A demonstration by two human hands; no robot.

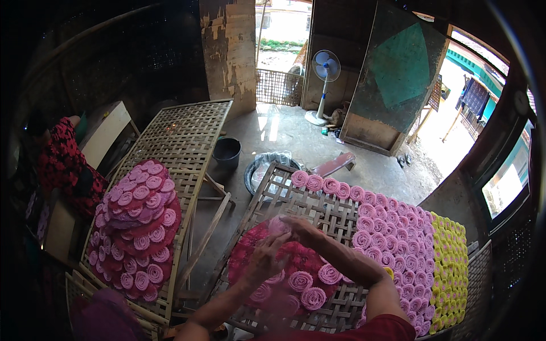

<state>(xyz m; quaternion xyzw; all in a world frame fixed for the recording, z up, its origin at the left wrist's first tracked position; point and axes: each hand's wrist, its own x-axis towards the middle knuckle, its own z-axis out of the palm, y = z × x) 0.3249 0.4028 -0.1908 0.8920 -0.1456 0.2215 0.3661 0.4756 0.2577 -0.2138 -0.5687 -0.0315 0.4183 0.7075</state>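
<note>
Both my hands are over a round red mat [242, 258] on a woven bamboo rack. My right hand [300, 229] reaches across to the mat's far side, its fingers closed at a pale pink spiral rosette [278, 225]; the exact grip is partly hidden. Just below it, my left hand [266, 259] hovers with fingers stretched and thumb apart, nothing visible in it. Several pink rosettes [300, 281] lie on the near part of the mat. To the right, rows of pink rosettes [398, 244] and yellow-green rosettes with pink centres [450, 267] cover the rack [335, 219].
At the left, a second bamboo rack [182, 133] bears a pile of red mats with pink rosettes [136, 227]. A person [65, 150] works beyond it. A dark bucket [227, 152], a basin with plastic [259, 170], a low red bench [334, 164] and a standing fan [326, 68] occupy the floor.
</note>
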